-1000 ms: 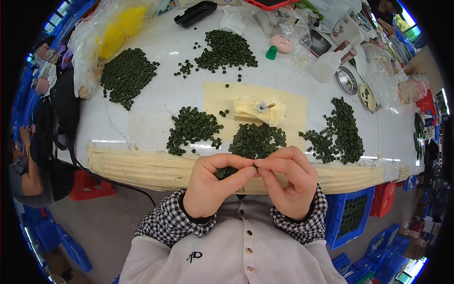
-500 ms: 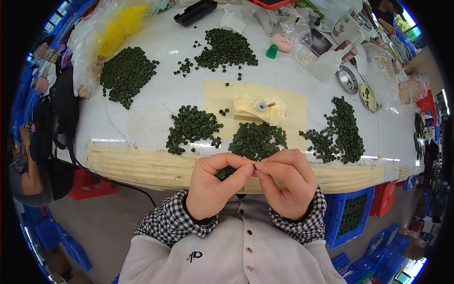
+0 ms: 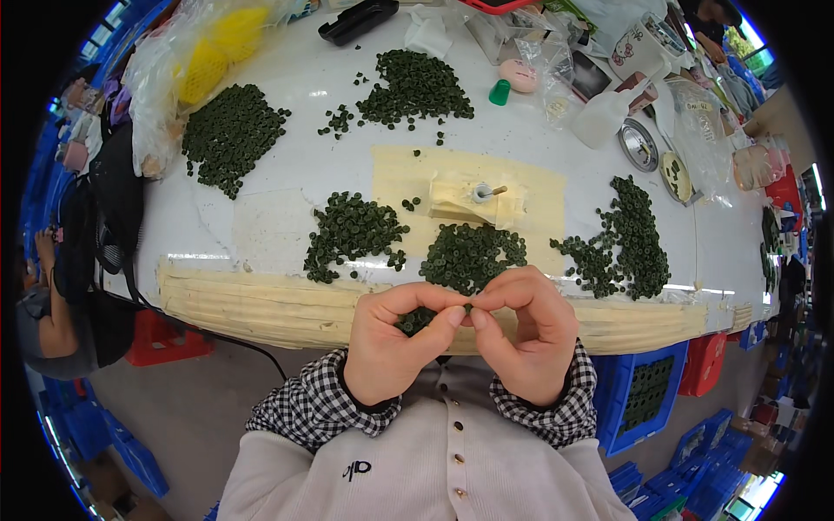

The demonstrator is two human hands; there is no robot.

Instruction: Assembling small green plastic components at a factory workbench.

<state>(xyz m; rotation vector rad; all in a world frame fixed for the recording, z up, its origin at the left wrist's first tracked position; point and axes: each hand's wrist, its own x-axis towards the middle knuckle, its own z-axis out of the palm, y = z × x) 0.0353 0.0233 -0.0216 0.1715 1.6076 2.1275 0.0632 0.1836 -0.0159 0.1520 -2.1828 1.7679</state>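
My left hand and my right hand meet at the table's front edge, thumbs and forefingers pinched together. Between the fingertips sits a small dark green round part, mostly covered by them. Just beyond my fingers lies a pile of the same small green ring-like parts, and some more show behind my left hand. To the left is another pile. Behind the near pile stands a tape-covered block with a thin brown pin sticking out of it.
More piles of green parts lie at far left, far middle and right. A plastic bag with yellow contents, a white squeeze bottle and a round tin stand farther off. Below right is a blue crate.
My right hand has shifted slightly left and its fingers have drawn in. The green part between my fingertips shows a little more now. The piles look the same.
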